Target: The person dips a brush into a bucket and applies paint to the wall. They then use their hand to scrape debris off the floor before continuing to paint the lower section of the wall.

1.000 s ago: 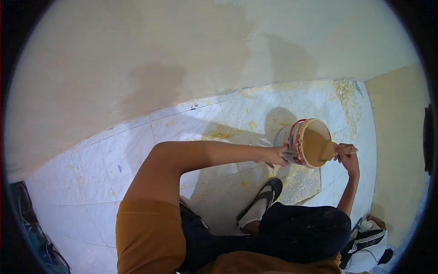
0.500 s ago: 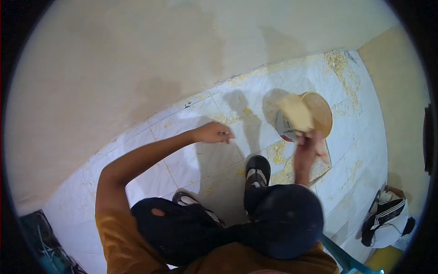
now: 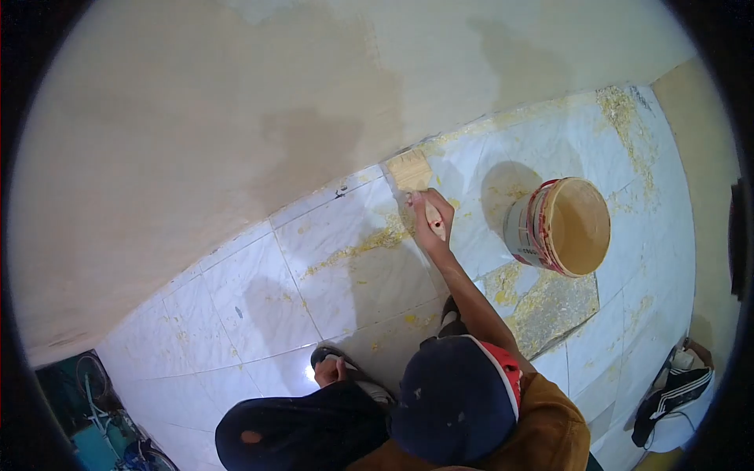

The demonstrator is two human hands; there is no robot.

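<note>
My right hand (image 3: 434,212) grips the pale handle of a wide paintbrush (image 3: 410,169). Its cream-coated bristles point toward the wall (image 3: 314,118), overlapping the wall's foot in this view. To the right of that hand stands a bucket (image 3: 522,228) with a red-stained rim and tan paint inside. My left hand (image 3: 330,371) is low, beside my dark trouser knee and shoe, partly hidden, with fingers curled and nothing visible in them.
Yellowish crumbs and splatter (image 3: 377,239) mark the white tiled floor (image 3: 236,314). A speckled flat slab (image 3: 561,310) lies below the bucket. Green equipment with hoses (image 3: 98,432) is at lower left, and a black-and-white bundle (image 3: 675,392) at lower right. A dark blue cap (image 3: 452,392) blocks part of the view.
My right hand has carried the paintbrush left from beside the bucket to the wall's foot. My left hand has drawn back from over the floor to my knee.
</note>
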